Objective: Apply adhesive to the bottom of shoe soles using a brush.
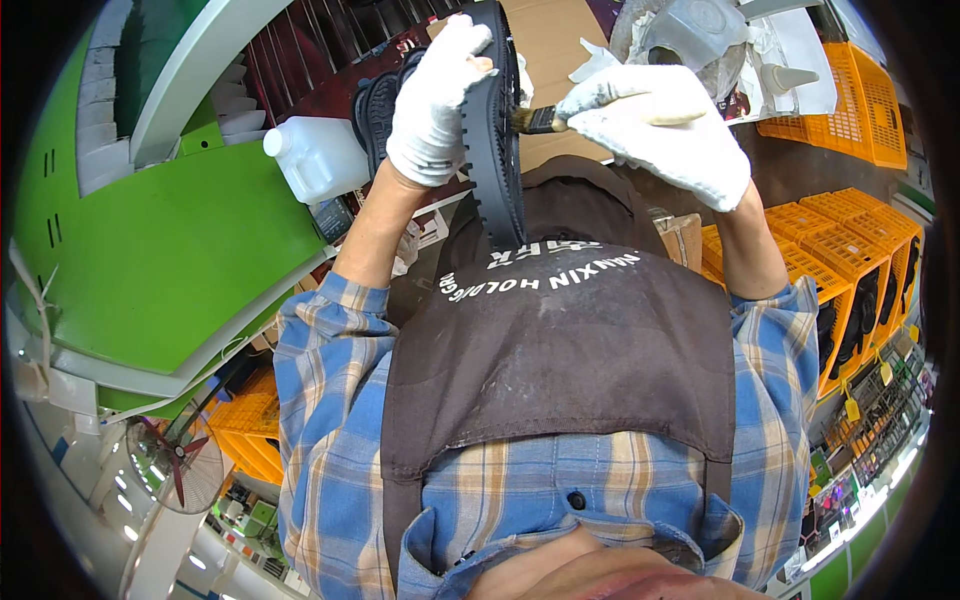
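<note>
Gripped upright in my left hand (432, 115), which wears a white knit glove, is a black rubber shoe sole (490, 165) with a lugged edge. Its long side runs roughly toward my chest. My right hand (660, 130), also white-gloved, is closed around a small flat brush (541, 120). The bristles meet the sole's right-hand face; whether they press on it is hard to tell. Just left of my left hand lie more black soles or shoes (375, 108), partly covered by the hand. A dark apron (560, 340) hangs below the sole.
A translucent white jug (320, 158) stands left, beside a green machine panel (170, 260). Cardboard (550, 50) covers the bench ahead. A cloudy plastic container (695, 32) and a white nozzle bottle (785, 78) sit at right. Orange crates (840, 240) line the right side.
</note>
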A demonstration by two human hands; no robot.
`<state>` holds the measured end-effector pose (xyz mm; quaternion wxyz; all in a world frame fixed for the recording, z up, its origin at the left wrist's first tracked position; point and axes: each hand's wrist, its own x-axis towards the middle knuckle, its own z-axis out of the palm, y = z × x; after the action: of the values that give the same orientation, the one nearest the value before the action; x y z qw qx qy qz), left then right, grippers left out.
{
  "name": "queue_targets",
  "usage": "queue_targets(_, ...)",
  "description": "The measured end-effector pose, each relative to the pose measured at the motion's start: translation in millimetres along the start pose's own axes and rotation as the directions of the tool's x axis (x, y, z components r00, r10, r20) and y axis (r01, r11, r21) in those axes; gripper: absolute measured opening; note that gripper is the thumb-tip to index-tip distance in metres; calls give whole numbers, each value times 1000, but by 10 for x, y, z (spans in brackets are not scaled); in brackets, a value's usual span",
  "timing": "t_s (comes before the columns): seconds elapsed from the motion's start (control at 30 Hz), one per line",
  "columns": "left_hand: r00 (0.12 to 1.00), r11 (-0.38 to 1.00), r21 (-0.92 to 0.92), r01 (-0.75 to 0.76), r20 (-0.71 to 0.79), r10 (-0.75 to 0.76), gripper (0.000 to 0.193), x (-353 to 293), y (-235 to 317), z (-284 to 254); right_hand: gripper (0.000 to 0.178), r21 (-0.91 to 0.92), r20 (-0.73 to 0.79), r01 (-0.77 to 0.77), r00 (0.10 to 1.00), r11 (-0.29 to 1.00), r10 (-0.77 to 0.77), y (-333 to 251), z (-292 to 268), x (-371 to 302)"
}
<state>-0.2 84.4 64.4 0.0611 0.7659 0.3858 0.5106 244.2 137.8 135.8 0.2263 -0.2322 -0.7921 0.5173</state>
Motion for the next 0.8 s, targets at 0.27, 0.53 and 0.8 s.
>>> queue_targets(0.27,792,-122,-856,502,511,-334,60,162,38,38,18,75,68,88,993,993,-93,-16,40,-127)
queue_targets(0.53,594,-283,-806,521,580,-558,42,235,193,-88,26,289,134,-98,989,952,61,32,69,-211)
queue_targets(0.8,837,810,-229,540,48,-544,45,-110,-157,-93,26,479,217,-326,944,815,249,-161,49,-183)
